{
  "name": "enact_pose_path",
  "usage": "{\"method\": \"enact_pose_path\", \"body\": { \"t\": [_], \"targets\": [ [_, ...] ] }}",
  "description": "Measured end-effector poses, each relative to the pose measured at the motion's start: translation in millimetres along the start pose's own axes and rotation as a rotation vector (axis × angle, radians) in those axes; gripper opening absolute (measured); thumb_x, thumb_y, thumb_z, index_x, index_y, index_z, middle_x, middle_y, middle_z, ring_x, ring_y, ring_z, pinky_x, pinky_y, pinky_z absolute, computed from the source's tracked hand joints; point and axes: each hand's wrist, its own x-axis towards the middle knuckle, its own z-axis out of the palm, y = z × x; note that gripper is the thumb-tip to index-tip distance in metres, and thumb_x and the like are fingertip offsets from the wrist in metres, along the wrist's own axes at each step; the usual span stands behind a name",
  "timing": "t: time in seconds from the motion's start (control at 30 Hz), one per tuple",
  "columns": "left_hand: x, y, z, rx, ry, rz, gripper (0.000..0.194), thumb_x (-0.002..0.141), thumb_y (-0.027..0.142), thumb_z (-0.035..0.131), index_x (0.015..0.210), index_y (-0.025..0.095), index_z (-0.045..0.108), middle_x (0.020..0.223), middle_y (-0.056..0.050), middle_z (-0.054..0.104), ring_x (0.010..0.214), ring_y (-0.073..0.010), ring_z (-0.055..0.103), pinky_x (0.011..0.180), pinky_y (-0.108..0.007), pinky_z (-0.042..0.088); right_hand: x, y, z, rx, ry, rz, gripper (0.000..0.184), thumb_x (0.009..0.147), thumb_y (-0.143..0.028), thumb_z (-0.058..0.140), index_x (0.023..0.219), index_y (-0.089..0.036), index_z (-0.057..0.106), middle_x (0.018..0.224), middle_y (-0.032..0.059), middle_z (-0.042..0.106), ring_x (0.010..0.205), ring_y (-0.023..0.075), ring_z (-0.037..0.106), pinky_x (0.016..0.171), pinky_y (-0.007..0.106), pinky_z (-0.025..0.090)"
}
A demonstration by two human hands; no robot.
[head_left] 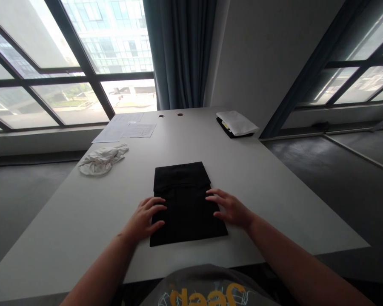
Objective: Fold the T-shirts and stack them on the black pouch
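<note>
A flat black rectangular piece, which looks like a folded cloth or a fabric pouch [185, 212], lies on the white table [261, 182] in front of me. Its far part shows a flap or fold with an edge running across it. My left hand [149, 216] rests at its left edge, fingers spread, with the tips on the black surface. On the opposite edge lies my right hand [230, 208], fingers apart and fingertips touching the black piece. Neither hand grips anything.
A crumpled white cloth [102, 160] lies near the table's left edge. Behind it are sheets of paper [118, 127]. A white folded item on a black one [238, 123] sits at the back right. Blue curtains [180, 55] and windows stand beyond.
</note>
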Motion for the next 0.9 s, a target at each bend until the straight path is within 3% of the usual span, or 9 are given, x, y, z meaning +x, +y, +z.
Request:
{"method": "enact_pose_path", "body": {
  "t": [0.13, 0.27, 0.33, 0.4, 0.5, 0.6, 0.8, 0.9],
  "targets": [
    [-13, 26, 5.6, 0.005, -0.151, 0.08, 0.049, 0.084, 0.057, 0.073, 0.128, 0.036, 0.07, 0.142, -0.007, 0.063, 0.131, -0.0325, 0.056, 0.116, -0.052, 0.041, -12, -23, 3, -0.016, -0.264, -0.07, 0.082, 0.078, -0.054, 0.084, 0.152, -0.035, 0.054, 0.163, 0.0084, 0.045, 0.149, 0.0335, 0.042, 0.127, 0.054, 0.026],
    [-15, 16, 5.6, 0.015, -0.18, 0.115, 0.082, 0.074, 0.063, 0.081, 0.147, 0.035, 0.058, 0.161, -0.009, 0.047, 0.148, -0.0364, 0.043, 0.124, -0.056, 0.033, -9, -23, 5, -0.035, -0.315, -0.051, 0.089, 0.075, -0.046, 0.087, 0.156, -0.037, 0.049, 0.168, 0.0067, 0.034, 0.155, 0.0338, 0.032, 0.128, 0.057, 0.02],
    [-15, 7, 7.0, 0.038, -0.162, 0.1, 0.088, 0.073, 0.061, 0.083, 0.151, 0.033, 0.054, 0.166, -0.01, 0.039, 0.154, -0.0377, 0.033, 0.126, -0.06, 0.026, -8, -17, 7, -0.074, -0.294, -0.017, 0.085, 0.079, -0.044, 0.084, 0.156, -0.034, 0.048, 0.169, 0.008, 0.032, 0.156, 0.0343, 0.028, 0.128, 0.058, 0.021],
    [-15, 0, 10.0, 0.062, -0.112, 0.044, 0.079, 0.077, 0.056, 0.081, 0.148, 0.03, 0.057, 0.167, -0.011, 0.037, 0.156, -0.0375, 0.029, 0.127, -0.061, 0.025, -9, -11, 10, -0.134, -0.253, 0.03, 0.08, 0.083, -0.042, 0.08, 0.157, -0.03, 0.049, 0.169, 0.0108, 0.031, 0.157, 0.0355, 0.025, 0.127, 0.061, 0.022],
    [-15, -5, 14.6, 0.095, -0.024, -0.021, 0.058, 0.085, 0.04, 0.072, 0.14, 0.027, 0.063, 0.163, -0.011, 0.043, 0.154, -0.035, 0.034, 0.127, -0.058, 0.029, -11, -3, 13, -0.209, -0.166, 0.086, 0.074, 0.087, -0.039, 0.075, 0.155, -0.025, 0.051, 0.168, 0.0148, 0.032, 0.157, 0.0375, 0.025, 0.126, 0.064, 0.023],
    [-12, -8, 17.2, 0.133, 0.045, -0.033, 0.053, 0.082, 0.024, 0.063, 0.134, 0.027, 0.066, 0.158, -0.007, 0.052, 0.154, -0.0325, 0.036, 0.128, -0.056, 0.029, -13, 0, 15, -0.238, -0.069, 0.066, 0.066, 0.087, -0.025, 0.069, 0.151, -0.023, 0.054, 0.167, 0.0145, 0.036, 0.156, 0.0363, 0.027, 0.125, 0.064, 0.027],
    [7, -15, 23.9, 0.07, 0.134, -0.1, 0.054, 0.078, 0.014, 0.054, 0.13, 0.026, 0.065, 0.149, -0.005, 0.06, 0.144, -0.0262, 0.05, 0.122, -0.046, 0.043, -8, 2, 20, -0.183, 0.086, 0.05, 0.067, 0.087, -0.003, 0.047, 0.148, -0.031, 0.053, 0.15, 0.0087, 0.055, 0.138, 0.0253, 0.055, 0.114, 0.048, 0.051],
    [20, -24, 26.0, 0.016, 0.174, -0.143, 0.049, 0.08, 0.015, 0.052, 0.127, 0.026, 0.064, 0.145, -0.005, 0.064, 0.138, -0.0245, 0.057, 0.117, -0.043, 0.047, -1, 10, 22, -0.148, 0.144, 0.111, 0.071, 0.085, 0.0, 0.043, 0.148, -0.031, 0.052, 0.141, 0.007, 0.06, 0.131, 0.0237, 0.061, 0.111, 0.045, 0.054]
  ]
}}
